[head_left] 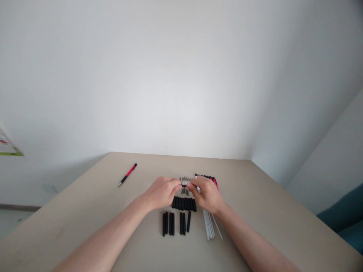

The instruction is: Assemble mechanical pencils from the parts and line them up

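My left hand [165, 192] and my right hand [206, 193] meet over the middle of the table, fingertips pinched toward each other. Between them runs a short black pen part [184, 185], gripped from both ends; its ends are hidden by the fingers. Just below lies a row of several black tube-shaped pen grips [183, 203]. Small silver pen tips [186, 178] stand in a row behind the fingers, and springs [185, 192] lie in front. Under my right hand, white pen refills [209, 228] fan toward me, with red and black pen barrels [208, 177] partly covered beyond.
A complete red and black pen [127, 175] lies at the back left of the beige table [85, 211]. Nearer me sit more black tubes [173, 223], in small groups. A white wall [181, 94] borders the table's far edge; a dark teal cloth [344, 215] hangs at right.
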A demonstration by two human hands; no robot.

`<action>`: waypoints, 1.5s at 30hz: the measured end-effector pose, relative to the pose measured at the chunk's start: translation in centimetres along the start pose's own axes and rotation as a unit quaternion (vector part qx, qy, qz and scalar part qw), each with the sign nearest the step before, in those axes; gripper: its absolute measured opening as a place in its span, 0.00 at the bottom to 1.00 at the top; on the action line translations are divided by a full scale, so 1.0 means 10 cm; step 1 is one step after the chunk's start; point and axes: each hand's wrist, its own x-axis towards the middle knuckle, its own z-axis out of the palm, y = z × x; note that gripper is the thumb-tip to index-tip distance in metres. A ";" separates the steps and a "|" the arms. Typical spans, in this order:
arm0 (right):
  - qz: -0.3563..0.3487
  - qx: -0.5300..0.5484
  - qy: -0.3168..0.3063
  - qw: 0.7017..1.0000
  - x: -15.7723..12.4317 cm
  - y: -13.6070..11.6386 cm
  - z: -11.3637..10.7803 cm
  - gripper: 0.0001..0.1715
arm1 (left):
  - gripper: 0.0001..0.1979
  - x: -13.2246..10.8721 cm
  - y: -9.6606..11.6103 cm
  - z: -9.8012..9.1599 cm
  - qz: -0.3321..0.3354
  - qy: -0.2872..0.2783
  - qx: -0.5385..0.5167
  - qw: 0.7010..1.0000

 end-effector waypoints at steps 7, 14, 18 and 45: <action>0.002 -0.021 0.008 1.000 0.00 0.02 0.02 0.23 | 0.09 0.00 -0.02 0.04 0.013 0.034 -0.066 0.997; 0.004 -0.033 0.000 0.999 -0.01 0.02 0.01 0.22 | 0.08 0.01 -0.02 0.01 0.003 0.060 -0.043 0.997; 0.006 -0.043 0.006 0.999 0.00 0.01 0.00 0.22 | 0.09 0.00 0.01 -0.02 0.007 0.053 -0.043 0.998; 0.001 -0.068 0.002 0.998 0.02 0.01 -0.04 0.23 | 0.09 0.02 0.02 -0.04 0.007 0.044 -0.019 0.999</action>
